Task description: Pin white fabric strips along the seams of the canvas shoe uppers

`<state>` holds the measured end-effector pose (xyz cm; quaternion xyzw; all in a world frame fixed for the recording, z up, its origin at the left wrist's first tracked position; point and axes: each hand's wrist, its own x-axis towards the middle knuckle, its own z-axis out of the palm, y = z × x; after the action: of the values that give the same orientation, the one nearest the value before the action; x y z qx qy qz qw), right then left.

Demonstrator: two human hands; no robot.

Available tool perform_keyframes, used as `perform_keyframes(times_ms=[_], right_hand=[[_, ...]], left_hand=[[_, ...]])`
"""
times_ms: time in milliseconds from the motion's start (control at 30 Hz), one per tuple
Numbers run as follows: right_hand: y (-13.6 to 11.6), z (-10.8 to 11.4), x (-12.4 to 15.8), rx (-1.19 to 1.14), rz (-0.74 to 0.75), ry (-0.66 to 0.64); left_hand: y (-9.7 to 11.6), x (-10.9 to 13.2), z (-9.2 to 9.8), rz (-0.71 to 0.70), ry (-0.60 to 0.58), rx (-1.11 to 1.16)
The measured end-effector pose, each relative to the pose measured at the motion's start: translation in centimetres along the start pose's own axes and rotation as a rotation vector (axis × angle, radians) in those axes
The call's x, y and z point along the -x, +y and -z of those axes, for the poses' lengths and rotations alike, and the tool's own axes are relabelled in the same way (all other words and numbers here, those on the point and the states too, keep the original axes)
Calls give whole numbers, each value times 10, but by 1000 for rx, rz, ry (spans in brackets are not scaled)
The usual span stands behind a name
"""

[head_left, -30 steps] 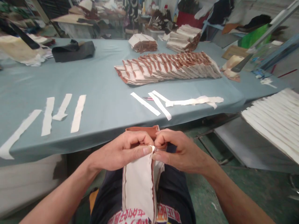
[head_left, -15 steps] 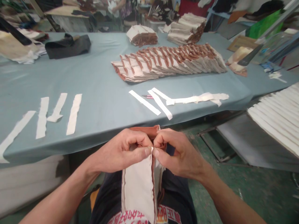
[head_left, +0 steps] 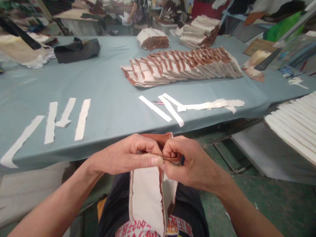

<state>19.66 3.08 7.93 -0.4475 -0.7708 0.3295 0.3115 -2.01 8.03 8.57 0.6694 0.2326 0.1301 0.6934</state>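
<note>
In front of my lap hangs a sewn piece, cream fabric outside with brown seams and a brown inner side showing at its top. My left hand pinches its upper edge between thumb and bent fingers. Right beside it, my right hand grips the same edge at the corner seam, its fingers curled over the brown side. The two thumbs nearly touch. The fingertips cover the bit of edge between them.
On the blue-grey covered table lies a long row of overlapping cream-and-brown pieces. White strips, pink-handled snips and a dark folded cloth lie there too. White slats stand at the right. A person's arm shows far back.
Both hands stay on the top edge of the piece. My right fingers have folded further over the brown side, and more of it shows. The view has shifted slightly.
</note>
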Motion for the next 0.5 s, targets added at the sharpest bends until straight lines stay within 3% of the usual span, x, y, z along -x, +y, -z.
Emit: perform_keyframes(times_ms=[233,500], right_hand=[[-1,3,1,-63,27,-104],[-5,-7,0,104,160,-41]], left_hand=[[-11,4,3,-41,-12,75],[12,20,7,-60,82,-330]])
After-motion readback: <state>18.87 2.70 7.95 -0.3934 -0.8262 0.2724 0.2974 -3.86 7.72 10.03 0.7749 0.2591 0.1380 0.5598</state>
